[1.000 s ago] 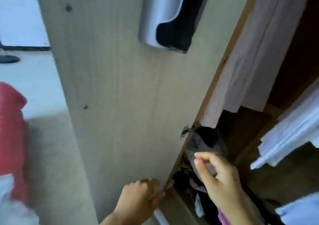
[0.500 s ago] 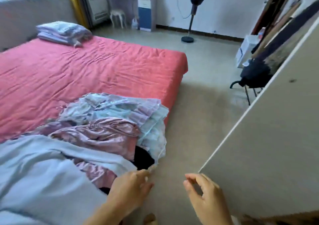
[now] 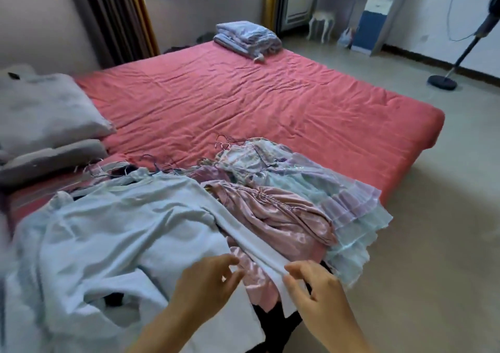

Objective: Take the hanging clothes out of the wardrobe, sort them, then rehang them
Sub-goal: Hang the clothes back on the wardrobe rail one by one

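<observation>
Both hands, left and right, fingers spread over white garment's hem at bed edge

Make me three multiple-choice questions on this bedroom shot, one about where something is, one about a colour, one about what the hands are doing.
1. Where does the folded blanket lie?
A. far corner of the bed
B. on the floor
C. on the stool

2. What colour is the bed sheet?
A. white
B. red
C. green

3. What are the left hand and right hand doing?
A. holding a hanger
B. clenched in fists
C. open, reaching over the clothes pile

Answers:
1. A, it sits at the bed's far end, near the window.
2. B, the sheet is pinkish red throughout.
3. C, the fingers are spread, gripping nothing that shows.
</observation>
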A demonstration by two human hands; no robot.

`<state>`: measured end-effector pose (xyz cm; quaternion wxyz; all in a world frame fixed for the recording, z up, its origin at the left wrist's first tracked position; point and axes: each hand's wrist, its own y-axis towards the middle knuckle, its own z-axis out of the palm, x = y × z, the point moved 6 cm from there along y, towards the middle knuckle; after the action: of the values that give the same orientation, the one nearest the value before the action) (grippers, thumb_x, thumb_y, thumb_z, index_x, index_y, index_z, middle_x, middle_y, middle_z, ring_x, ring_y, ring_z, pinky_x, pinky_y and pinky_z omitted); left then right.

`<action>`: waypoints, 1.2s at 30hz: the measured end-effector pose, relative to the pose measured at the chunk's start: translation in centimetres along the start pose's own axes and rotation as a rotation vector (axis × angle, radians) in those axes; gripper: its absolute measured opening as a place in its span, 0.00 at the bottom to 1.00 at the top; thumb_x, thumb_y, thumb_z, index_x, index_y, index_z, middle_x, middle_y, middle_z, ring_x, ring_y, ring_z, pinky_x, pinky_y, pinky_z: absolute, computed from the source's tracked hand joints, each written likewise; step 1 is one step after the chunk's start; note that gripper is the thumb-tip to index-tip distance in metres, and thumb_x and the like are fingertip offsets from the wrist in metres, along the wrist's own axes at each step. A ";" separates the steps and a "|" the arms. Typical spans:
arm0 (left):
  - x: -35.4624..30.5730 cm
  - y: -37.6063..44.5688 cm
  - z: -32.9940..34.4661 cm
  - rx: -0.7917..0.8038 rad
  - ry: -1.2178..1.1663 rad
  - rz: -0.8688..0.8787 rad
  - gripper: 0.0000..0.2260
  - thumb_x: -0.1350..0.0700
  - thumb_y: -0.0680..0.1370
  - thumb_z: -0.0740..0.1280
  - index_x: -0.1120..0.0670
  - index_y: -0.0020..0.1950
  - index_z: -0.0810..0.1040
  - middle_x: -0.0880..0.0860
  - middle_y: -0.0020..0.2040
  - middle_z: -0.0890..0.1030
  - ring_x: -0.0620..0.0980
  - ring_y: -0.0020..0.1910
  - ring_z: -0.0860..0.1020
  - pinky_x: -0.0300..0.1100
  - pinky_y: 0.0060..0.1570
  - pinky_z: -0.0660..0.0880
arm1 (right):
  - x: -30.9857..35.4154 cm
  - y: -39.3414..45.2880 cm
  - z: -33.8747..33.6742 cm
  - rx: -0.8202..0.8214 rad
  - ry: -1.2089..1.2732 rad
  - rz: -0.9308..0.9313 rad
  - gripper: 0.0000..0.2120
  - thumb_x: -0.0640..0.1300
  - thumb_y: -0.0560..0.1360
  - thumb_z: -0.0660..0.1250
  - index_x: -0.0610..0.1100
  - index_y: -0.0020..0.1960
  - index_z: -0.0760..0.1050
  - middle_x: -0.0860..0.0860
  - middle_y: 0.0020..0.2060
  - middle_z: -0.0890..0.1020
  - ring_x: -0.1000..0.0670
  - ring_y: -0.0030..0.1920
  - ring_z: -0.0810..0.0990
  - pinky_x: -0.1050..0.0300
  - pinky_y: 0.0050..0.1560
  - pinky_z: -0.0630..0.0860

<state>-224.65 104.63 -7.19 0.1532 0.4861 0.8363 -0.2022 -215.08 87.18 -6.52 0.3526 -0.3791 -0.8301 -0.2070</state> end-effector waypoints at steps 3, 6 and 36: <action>4.0 2.0 -1.6 -0.023 -0.045 -0.095 0.15 0.40 0.77 0.60 0.41 0.61 0.75 0.40 0.48 0.81 0.40 0.50 0.77 0.36 0.49 0.70 | 2.1 4.4 3.4 0.091 0.020 -0.048 0.17 0.60 0.71 0.60 0.49 0.44 0.80 0.60 0.36 0.79 0.59 0.43 0.78 0.69 0.43 0.71; 7.3 3.1 -2.7 -0.038 -0.071 -0.180 0.14 0.40 0.78 0.60 0.41 0.62 0.74 0.39 0.49 0.80 0.38 0.49 0.77 0.34 0.46 0.69 | 3.8 7.6 6.4 0.180 0.029 -0.086 0.18 0.60 0.70 0.59 0.48 0.44 0.80 0.61 0.37 0.80 0.59 0.43 0.78 0.68 0.43 0.71; 33.2 15.5 0.1 -0.266 -0.438 -0.985 0.14 0.48 0.78 0.64 0.46 0.63 0.74 0.39 0.60 0.73 0.39 0.58 0.72 0.33 0.56 0.66 | 3.7 41.8 45.4 0.610 -0.246 -0.290 0.29 0.52 0.73 0.66 0.39 0.69 0.66 0.43 0.65 0.72 0.40 0.65 0.67 0.49 0.64 0.60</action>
<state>-227.04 136.37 -25.27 0.2710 -0.0393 0.9317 -0.2388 -203.83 142.97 -30.78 0.3140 -0.1566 -0.9351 0.0496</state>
